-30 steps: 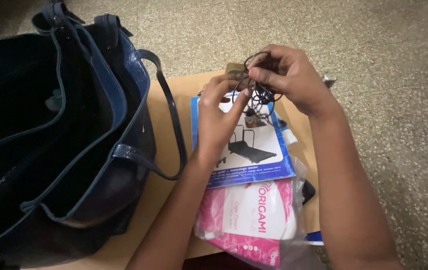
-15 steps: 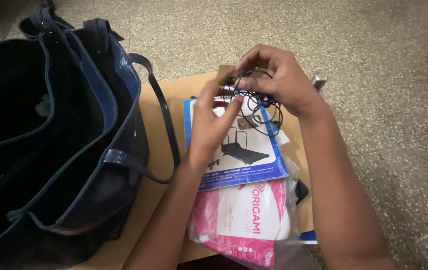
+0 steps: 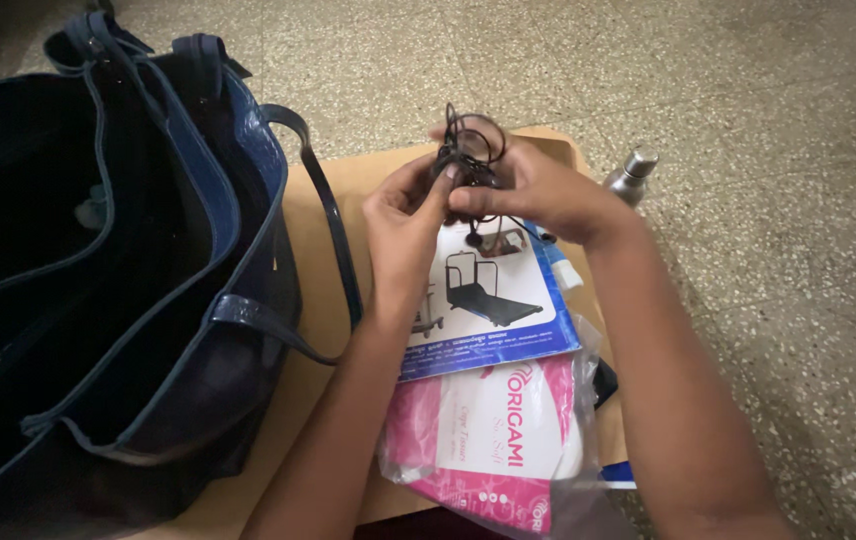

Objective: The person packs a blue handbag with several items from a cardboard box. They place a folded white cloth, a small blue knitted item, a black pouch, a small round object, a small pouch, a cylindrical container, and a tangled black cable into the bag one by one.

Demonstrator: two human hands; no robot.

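Both hands pinched a coiled black cord above a leaflet.

A dark blue handbag (image 3: 118, 270) stood open at the left on the wooden table (image 3: 320, 210). The left hand (image 3: 403, 215) and right hand (image 3: 528, 190) met, fingers closed on the black cord (image 3: 468, 148), over a blue-bordered leaflet (image 3: 493, 300); a steel bottle (image 3: 632, 175) stood on the floor at the right.

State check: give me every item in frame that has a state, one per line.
Handbag: open, upright on the table.
Black cord: coiled in loops, pinched by both hands, off the table.
Left hand: closed on the cord.
Right hand: closed on the cord.
Leaflet: flat, on top of the pink packet.
Pink packet: in clear plastic, lying flat.
Metal bottle: capped, past the table's edge.
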